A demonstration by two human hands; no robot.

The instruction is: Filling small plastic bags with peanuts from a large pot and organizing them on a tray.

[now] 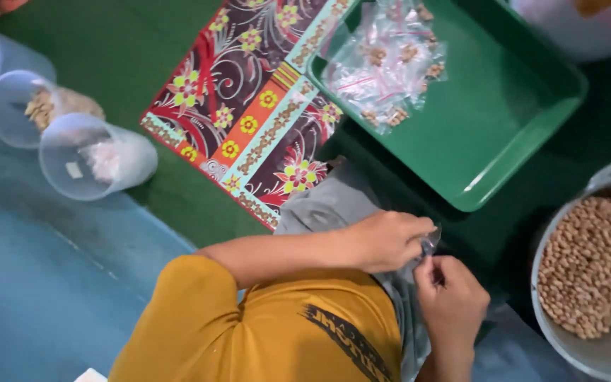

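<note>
Both hands, left hand [383,240] and right hand [450,301], pinch together on a small clear plastic bag [429,245] at lower centre of the frame; it looks light, limp and slippery, best held by its top edge.

Two hands [390,240] [454,297]; three clear plastic cups [93,155]; one green tray [503,134]; one bowl of peanuts [592,262]; one patterned cloth [249,106]

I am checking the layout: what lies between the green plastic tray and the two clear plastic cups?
In the head view, a red patterned cloth lies on green mat between the tray and the cups.
</note>
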